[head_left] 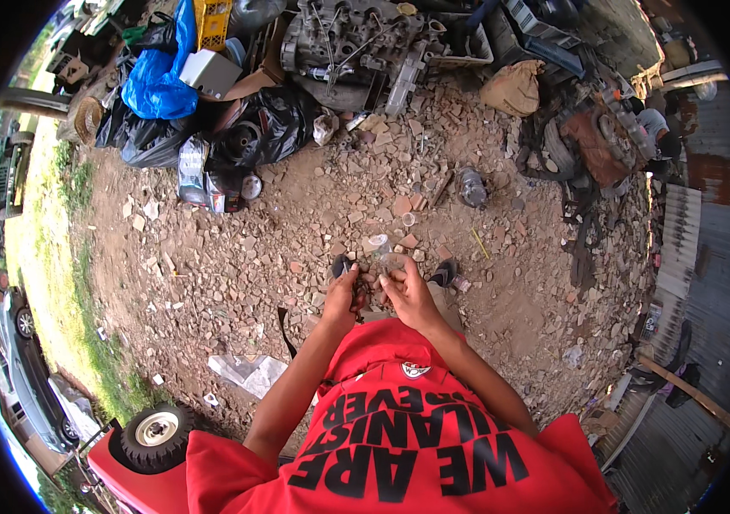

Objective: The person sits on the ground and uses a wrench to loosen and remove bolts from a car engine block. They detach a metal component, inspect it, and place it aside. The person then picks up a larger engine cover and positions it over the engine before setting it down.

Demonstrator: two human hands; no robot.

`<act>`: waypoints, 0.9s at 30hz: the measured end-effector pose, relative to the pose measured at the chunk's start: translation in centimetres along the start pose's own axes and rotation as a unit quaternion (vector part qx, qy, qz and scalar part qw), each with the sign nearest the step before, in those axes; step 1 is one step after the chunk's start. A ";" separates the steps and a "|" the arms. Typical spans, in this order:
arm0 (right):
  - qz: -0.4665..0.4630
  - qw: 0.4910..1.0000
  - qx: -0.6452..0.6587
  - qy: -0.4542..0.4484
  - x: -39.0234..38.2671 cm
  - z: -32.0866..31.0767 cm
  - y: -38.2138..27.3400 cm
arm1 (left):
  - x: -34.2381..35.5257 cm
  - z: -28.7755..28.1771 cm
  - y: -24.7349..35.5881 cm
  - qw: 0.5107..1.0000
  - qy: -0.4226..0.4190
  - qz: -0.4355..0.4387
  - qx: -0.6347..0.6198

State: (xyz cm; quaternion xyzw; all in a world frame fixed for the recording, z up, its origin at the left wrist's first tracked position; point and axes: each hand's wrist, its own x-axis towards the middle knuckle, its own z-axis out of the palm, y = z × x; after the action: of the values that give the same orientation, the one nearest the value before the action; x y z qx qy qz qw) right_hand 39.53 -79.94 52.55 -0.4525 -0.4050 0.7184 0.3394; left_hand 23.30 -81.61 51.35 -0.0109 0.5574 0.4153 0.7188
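Both my hands are in front of my body, close together above the rubble ground. My left hand (341, 297) is closed, with a thin greyish thing by its fingertips that is too small to name. My right hand (411, 297) pinches what looks like a piece of clear plastic (391, 260) between thumb and fingers. Just beyond it a whitish, see-through patch (377, 243) shows; whether it belongs to the same piece I cannot tell. My dark shoes (444, 272) show beside the hands.
Broken tiles and stones (296, 265) cover the ground. An engine block (352, 43) stands ahead, with black bags (275, 124) and a blue bag (159, 90) to its left. A clear plastic bottle (471, 187) lies ahead right. A red vehicle's wheel (157, 435) is at near left.
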 end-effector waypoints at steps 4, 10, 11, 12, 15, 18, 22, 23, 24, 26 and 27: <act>-0.008 0.999 0.004 -0.035 -1.3 -7.3 -1.2 | 2.4 5.8 -4.9 0.998 0.036 0.008 -0.049; 0.037 0.994 -0.085 0.053 -4.9 -21.1 -2.8 | 4.8 18.3 -12.1 0.997 -0.080 0.020 -0.011; 0.011 0.996 -0.063 0.068 -5.4 -22.5 -2.9 | 4.5 19.6 -12.8 0.995 -0.092 0.028 0.006; 0.009 0.996 -0.050 0.069 -5.8 -23.8 -3.2 | 4.1 21.3 -12.7 0.993 -0.105 0.041 0.023; 0.003 0.995 -0.042 0.090 -6.2 -25.6 -5.0 | 5.4 24.9 -13.8 0.992 -0.116 0.046 0.028; -0.017 0.991 -0.054 0.122 -6.1 -26.7 -6.7 | 6.7 26.8 -15.0 0.990 -0.123 0.051 0.038; -0.062 0.975 -0.132 0.169 -5.1 -30.9 -6.8 | 6.9 30.2 -14.1 0.982 -0.164 0.037 0.083; -0.051 0.979 -0.115 0.161 -5.0 -31.6 -8.0 | 6.3 31.4 -13.5 0.982 -0.159 0.033 0.093; -0.040 0.983 -0.098 0.151 -4.7 -32.3 -8.8 | 6.1 32.5 -13.0 0.982 -0.153 0.030 0.103; -0.081 0.973 -0.144 0.159 -4.3 -34.1 -9.4 | 7.9 33.5 -13.3 0.975 -0.189 0.036 0.113; -0.108 0.959 -0.201 0.167 -4.1 -35.2 -9.6 | 9.1 34.0 -13.4 0.971 -0.207 0.040 0.117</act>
State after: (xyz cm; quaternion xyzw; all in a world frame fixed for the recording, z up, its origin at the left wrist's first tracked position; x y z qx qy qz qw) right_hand 74.72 -69.54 53.43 -0.5781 -0.5252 0.4954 0.3802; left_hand 58.74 -68.82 50.86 0.1821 0.4415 0.3690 0.7974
